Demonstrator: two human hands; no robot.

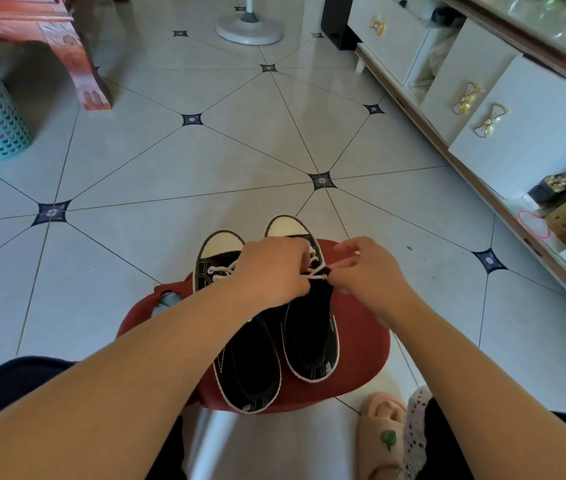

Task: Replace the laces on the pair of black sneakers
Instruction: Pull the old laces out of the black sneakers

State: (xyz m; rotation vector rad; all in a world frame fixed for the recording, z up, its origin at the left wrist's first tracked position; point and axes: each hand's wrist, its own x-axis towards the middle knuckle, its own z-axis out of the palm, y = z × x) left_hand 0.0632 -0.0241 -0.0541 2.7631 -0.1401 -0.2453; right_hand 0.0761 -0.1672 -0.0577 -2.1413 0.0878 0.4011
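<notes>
The black sneakers (246, 362) lie side by side on the red stool (361, 344), long axes running away from the person, toe caps farthest. The left hand (271, 271), fingers curled, grips the white lace (316, 271). The right hand (368, 271) pinches it.

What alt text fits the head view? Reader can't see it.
A left hand and right hand pinch a white lace at the eyelets of the right-side black sneaker. It stands beside the left-side black sneaker, also white-laced, on a red stool. Pale tiled floor surrounds them.
</notes>
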